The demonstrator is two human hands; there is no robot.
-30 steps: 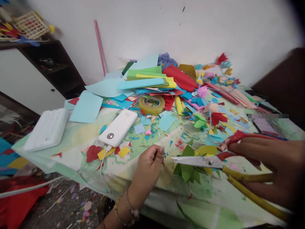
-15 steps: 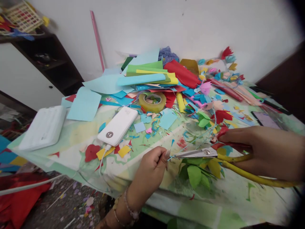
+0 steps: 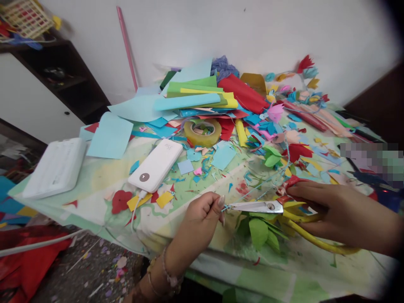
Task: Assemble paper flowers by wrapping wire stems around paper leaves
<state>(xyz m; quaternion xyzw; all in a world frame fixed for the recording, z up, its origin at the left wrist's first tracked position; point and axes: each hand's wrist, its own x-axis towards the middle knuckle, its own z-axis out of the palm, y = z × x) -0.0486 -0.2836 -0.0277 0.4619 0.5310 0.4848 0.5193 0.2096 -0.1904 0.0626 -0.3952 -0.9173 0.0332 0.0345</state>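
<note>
My left hand (image 3: 202,219) is closed in a pinch on the end of a thin blue thread (image 3: 252,191) at the table's front edge. My right hand (image 3: 344,216) grips yellow-handled scissors (image 3: 271,207); their blade tips lie almost against my left fingertips at the thread. The thread runs up and right toward paper flowers. Green paper leaves (image 3: 259,231) hang just below the blades, and a red paper piece (image 3: 292,183) sits by my right fingers.
A white power bank (image 3: 156,165) with its cable, a white box (image 3: 55,167), a roll of yellow tape (image 3: 202,132), stacked coloured paper sheets (image 3: 189,99) and many scraps cover the table (image 3: 94,176). Paper flowers (image 3: 303,67) lie at the back right. A dark shelf (image 3: 63,80) stands left.
My right hand has brought the scissors leftward until the blade tips reach the thread at my left fingers. The blades look more closed. My left hand has barely moved.
</note>
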